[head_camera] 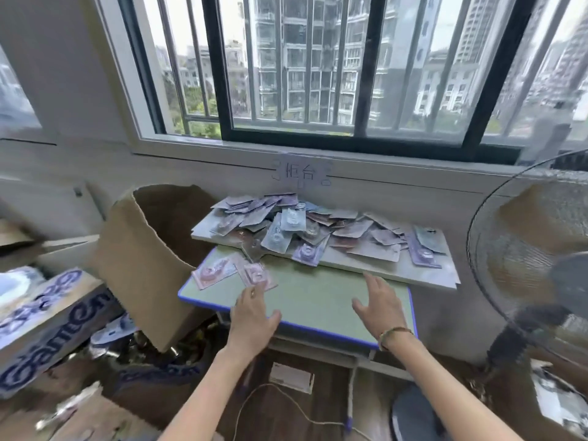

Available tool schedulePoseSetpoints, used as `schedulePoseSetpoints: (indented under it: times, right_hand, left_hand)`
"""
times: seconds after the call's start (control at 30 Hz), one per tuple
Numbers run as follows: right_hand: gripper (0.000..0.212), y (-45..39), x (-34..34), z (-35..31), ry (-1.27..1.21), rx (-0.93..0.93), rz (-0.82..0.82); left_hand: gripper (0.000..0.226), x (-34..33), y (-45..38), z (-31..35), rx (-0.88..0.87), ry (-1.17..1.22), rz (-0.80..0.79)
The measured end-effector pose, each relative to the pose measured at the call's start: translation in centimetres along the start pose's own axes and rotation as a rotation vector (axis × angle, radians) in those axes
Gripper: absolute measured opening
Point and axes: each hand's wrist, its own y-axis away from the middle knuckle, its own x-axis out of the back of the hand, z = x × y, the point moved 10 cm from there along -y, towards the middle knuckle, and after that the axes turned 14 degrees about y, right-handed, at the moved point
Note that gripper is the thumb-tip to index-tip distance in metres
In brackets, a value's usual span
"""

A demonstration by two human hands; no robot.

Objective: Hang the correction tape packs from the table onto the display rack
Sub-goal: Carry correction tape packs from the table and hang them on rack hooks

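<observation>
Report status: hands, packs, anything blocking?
Left hand open, fingers at pink pack. Right hand open over green desk, holding nothing. Pile of packs on white board. No rack in view; nothing blocking.

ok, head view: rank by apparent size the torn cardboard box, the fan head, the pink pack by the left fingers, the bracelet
1. fan head, cut off by the frame and nearer the camera, so unsure against the next
2. torn cardboard box
3. pink pack
4. bracelet

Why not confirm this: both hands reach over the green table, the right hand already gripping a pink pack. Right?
Not quite. The head view shows the right hand open and holding nothing. Both hands do reach over the green table; the left hand is nearest the pink pack.
</observation>
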Motion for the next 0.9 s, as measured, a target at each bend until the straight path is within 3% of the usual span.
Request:
schedulePoseSetpoints:
  times: [0.27,0.6,0.9]
  right_hand:
    - [0.074,-9.3,-3.6,-0.6,-0.082,-0.055,-0.098]
    - [0.071,-21.6,-6.8,-6.9,-0.06,-0.074,-0.15]
    - [0.08,-31.9,-10.2,-13.4,-0.09,-0.158,-0.214]
  left_hand:
    - [0.064,-0.7,-8.5,-1.0,0.048,0.081,0.048]
    - [0.067,-0.4,-22.1,-4.3,0.023,0.158,0.022]
    - [0.068,-2.0,-29.5,-7.1,-0.032,0.185,-0.166]
